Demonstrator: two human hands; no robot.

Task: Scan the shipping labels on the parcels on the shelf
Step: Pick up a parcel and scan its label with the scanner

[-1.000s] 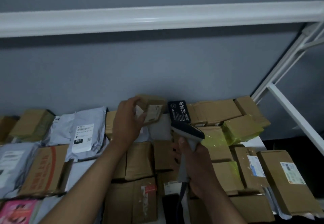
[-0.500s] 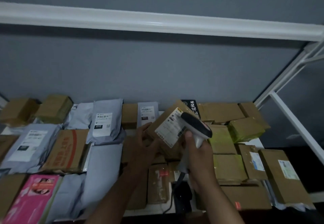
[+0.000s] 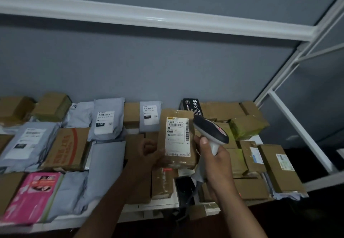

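Since half a second ago the cardboard parcel (image 3: 177,139) has turned upright, its label (image 3: 177,136) now squarely facing the camera; the left hand (image 3: 149,152) holds its lower left edge, grip curled round it, above the shelf (image 3: 163,203); the right hand (image 3: 214,155) grips the scanner (image 3: 211,131), just beside the label's right edge, so a scan looks imminent; parcels crowd every side; open room lies only above, toward the grey wall (image 3: 167,70).

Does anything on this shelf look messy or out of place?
Mostly tidy rows, but at the right end several cardboard boxes are heaped at angles on one another, and a box with a label sticks out past the shelf edge. One parcel is off the shelf, held in the left hand.
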